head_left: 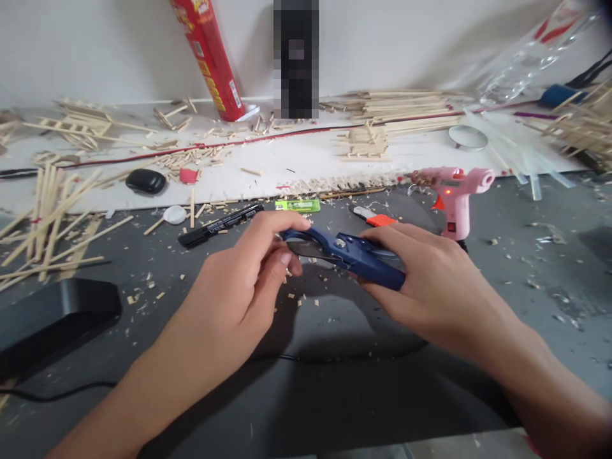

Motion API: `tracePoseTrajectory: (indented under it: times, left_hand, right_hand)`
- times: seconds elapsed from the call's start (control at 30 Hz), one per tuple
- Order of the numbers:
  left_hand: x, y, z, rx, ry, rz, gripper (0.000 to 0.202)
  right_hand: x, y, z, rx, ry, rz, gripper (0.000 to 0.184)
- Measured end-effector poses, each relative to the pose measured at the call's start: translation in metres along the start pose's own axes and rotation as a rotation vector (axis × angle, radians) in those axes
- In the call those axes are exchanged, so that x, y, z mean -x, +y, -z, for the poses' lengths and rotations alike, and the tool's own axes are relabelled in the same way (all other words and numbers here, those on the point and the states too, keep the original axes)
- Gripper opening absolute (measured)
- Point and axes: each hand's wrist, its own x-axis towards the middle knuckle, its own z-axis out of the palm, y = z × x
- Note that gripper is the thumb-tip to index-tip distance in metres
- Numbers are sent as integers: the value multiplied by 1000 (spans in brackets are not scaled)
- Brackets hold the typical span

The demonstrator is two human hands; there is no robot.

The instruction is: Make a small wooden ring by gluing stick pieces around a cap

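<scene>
Blue cutter nearer and left of the pink glue gun, fingers of right hand round its handles, left hand at blade end, pinch unclear; probably readying a snip, which calls for clear fingertips.

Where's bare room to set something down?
Mostly bare: flat dark grey tabletop between left forearm and right forearm, nearer than the thin black cable. Right of the pink plastic glue gun: roomy but littered. Crowded: long white back ledge; left side, with thin pale wooden sticks.
</scene>
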Motion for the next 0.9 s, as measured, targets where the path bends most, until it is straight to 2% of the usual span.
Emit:
tracePoseTrajectory:
  times: [0.17,0.33,0.47,0.7,0.9]
  left_hand:
    - [1,2,-9,315,119,7,37]
    - [2,7,-16,404,144,11,33]
    - [6,10,-18,398,131,16,32]
    - [4,7,-9,146,88,2,30]
    - [2,7,-8,153,70,24,28]
  right_hand:
    - [1,-7,1,-139,-8,-31,25]
    - [4,-14,-1,-121,-22,-26,19]
    - [6,-17,-4,-96,-21,-17,14]
    - [7,-12,-8,29,53,45,13]
    - [7,-9,-7,30,59,38,19]
